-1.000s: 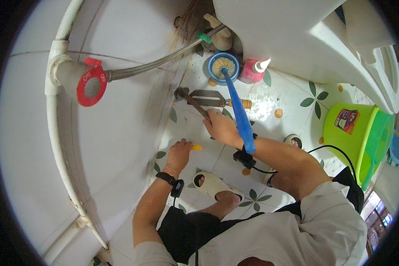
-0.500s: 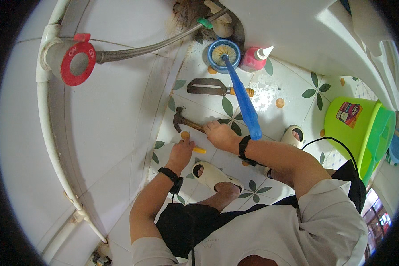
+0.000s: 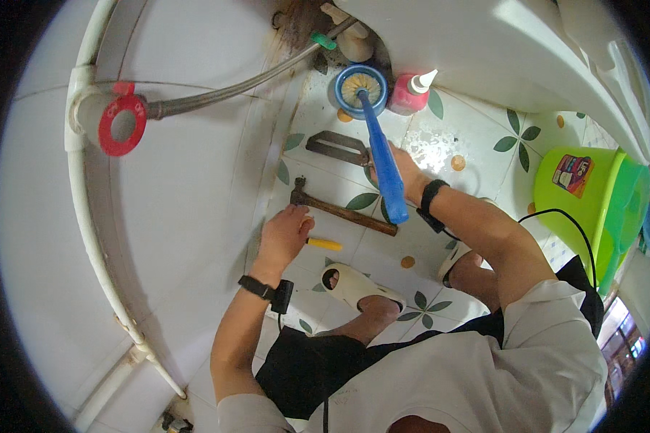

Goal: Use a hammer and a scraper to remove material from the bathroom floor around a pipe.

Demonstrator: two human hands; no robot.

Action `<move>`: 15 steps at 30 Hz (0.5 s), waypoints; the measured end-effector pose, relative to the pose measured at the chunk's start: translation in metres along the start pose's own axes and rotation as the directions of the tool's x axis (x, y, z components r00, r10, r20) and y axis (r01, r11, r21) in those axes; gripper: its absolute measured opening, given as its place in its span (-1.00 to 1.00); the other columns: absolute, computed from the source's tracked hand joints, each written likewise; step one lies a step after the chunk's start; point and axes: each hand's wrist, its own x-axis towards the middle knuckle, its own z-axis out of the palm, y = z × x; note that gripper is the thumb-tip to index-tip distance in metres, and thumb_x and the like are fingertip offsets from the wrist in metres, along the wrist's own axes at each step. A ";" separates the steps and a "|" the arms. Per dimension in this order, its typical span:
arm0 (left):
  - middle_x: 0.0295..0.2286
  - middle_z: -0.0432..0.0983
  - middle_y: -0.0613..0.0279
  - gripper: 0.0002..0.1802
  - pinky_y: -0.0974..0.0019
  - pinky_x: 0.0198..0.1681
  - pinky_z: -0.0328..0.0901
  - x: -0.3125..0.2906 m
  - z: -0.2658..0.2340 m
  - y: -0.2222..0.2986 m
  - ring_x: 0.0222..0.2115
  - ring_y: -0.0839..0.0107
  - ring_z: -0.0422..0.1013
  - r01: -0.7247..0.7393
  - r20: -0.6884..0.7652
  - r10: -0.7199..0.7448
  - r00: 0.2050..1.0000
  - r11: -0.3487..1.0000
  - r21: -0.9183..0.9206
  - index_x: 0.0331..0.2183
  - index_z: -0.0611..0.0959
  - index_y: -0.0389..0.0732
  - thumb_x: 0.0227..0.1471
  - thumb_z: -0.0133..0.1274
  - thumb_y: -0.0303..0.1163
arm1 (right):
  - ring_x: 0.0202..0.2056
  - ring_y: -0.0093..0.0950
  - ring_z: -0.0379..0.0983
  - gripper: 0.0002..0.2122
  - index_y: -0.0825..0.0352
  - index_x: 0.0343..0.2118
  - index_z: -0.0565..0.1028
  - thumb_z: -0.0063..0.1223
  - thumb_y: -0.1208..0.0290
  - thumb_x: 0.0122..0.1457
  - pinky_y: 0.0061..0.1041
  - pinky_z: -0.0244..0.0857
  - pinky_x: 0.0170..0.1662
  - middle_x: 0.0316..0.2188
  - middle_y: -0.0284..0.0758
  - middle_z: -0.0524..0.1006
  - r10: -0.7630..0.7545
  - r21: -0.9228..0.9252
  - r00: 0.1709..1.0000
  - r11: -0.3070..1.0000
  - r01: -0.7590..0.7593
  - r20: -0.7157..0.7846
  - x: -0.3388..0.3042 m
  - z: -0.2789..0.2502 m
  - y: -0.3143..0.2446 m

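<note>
My left hand (image 3: 285, 234) is low by the wall's foot, closed on a small yellow-handled tool (image 3: 325, 244) whose handle sticks out to the right. A hammer (image 3: 343, 209) with a wooden handle lies loose on the floor tiles just above that hand. My right hand (image 3: 406, 172) reaches further up and covers the handle of a flat metal trowel (image 3: 334, 146); its blade lies on the floor to the left. A blue brush handle (image 3: 384, 162) crosses in front of the fingers and hides part of the grip.
The blue brush stands in a round holder (image 3: 361, 88) beside a pink bottle (image 3: 409, 94) under a white toilet (image 3: 484, 50). A white pipe with a red valve wheel (image 3: 121, 126) and a braided hose (image 3: 224, 90) run along the wall. A green bucket (image 3: 585, 191) stands right.
My right hand let go of the hammer, which now lies on the floor, and moved up to the trowel. My left hand stayed on the yellow-handled tool.
</note>
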 end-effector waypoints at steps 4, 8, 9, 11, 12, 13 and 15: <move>-0.36 0.46 0.04 -0.77 0.15 -0.32 0.32 -0.013 -0.083 0.021 -0.36 0.09 0.41 0.009 -0.177 0.008 0.984 0.995 0.095 -0.29 0.53 -0.23 -0.09 0.05 -0.43 | -0.30 -0.14 0.35 -0.76 0.45 -0.36 0.36 -0.04 0.37 -0.02 -0.28 0.33 -0.29 -0.42 -0.06 0.41 0.264 0.368 0.960 0.887 -0.280 0.095 -0.005 0.011 -0.042; -0.33 0.46 0.05 -0.77 0.13 -0.23 0.28 -0.040 -0.154 0.051 -0.30 0.10 0.39 -0.023 -0.312 0.158 0.937 0.918 0.396 -0.30 0.54 -0.23 -0.13 0.05 -0.47 | -0.40 -0.09 0.36 -0.77 0.46 -0.40 0.34 -0.06 0.34 0.06 -0.24 0.28 -0.32 -0.48 -0.03 0.41 0.358 0.612 0.933 0.731 -0.303 0.035 0.017 0.038 -0.068; -0.29 0.46 0.02 -0.77 0.11 -0.18 0.27 -0.048 -0.170 0.061 -0.25 0.08 0.39 0.001 -0.337 0.163 0.927 0.899 0.437 -0.29 0.54 -0.22 -0.12 0.03 -0.51 | -0.44 -0.03 0.33 -0.78 0.45 -0.38 0.30 -0.11 0.34 0.11 -0.20 0.24 -0.36 -0.54 -0.01 0.37 0.298 0.596 0.919 0.798 -0.091 -0.258 0.025 0.034 -0.077; -0.26 0.47 0.08 -0.75 0.11 -0.15 0.27 -0.070 -0.199 0.069 -0.20 0.05 0.38 0.026 -0.406 0.304 0.862 0.772 0.635 -0.28 0.54 -0.22 -0.13 0.03 -0.52 | -0.48 0.02 0.31 -0.79 0.43 -0.36 0.27 -0.16 0.34 0.16 -0.17 0.20 -0.41 -0.59 0.02 0.34 0.218 0.522 0.817 0.845 0.117 -0.535 0.052 0.032 -0.101; -0.26 0.47 0.08 -0.75 0.11 -0.15 0.27 -0.083 -0.214 0.070 -0.20 0.05 0.38 0.032 -0.400 0.310 0.863 0.756 0.654 -0.28 0.54 -0.22 -0.13 0.03 -0.52 | -0.49 0.04 0.30 -0.76 0.43 -0.35 0.25 -0.20 0.30 0.19 -0.15 0.19 -0.42 -0.60 0.02 0.33 0.391 0.717 0.828 0.697 0.020 -0.403 0.074 0.031 -0.119; -0.19 0.44 0.06 -0.71 0.04 -0.07 0.22 -0.093 -0.224 0.067 -0.12 -0.01 0.32 0.090 -0.429 0.358 0.829 0.672 0.735 -0.24 0.53 -0.19 -0.12 0.02 -0.52 | -0.49 0.06 0.30 -0.74 0.43 -0.35 0.23 -0.23 0.26 0.21 -0.13 0.18 -0.42 -0.61 0.03 0.32 0.523 0.859 0.820 0.506 -0.079 -0.233 0.094 0.032 -0.134; -0.12 0.41 0.04 -0.67 -0.03 0.01 0.16 -0.106 -0.238 0.062 -0.04 -0.08 0.26 0.141 -0.441 0.413 0.797 0.582 0.801 -0.19 0.52 -0.16 -0.11 0.00 -0.52 | -0.54 -0.03 0.31 -0.72 0.41 -0.35 0.23 -0.25 0.22 0.23 -0.18 0.19 -0.47 -0.63 -0.03 0.32 0.530 0.932 0.830 0.362 -0.032 -0.177 0.121 0.042 -0.159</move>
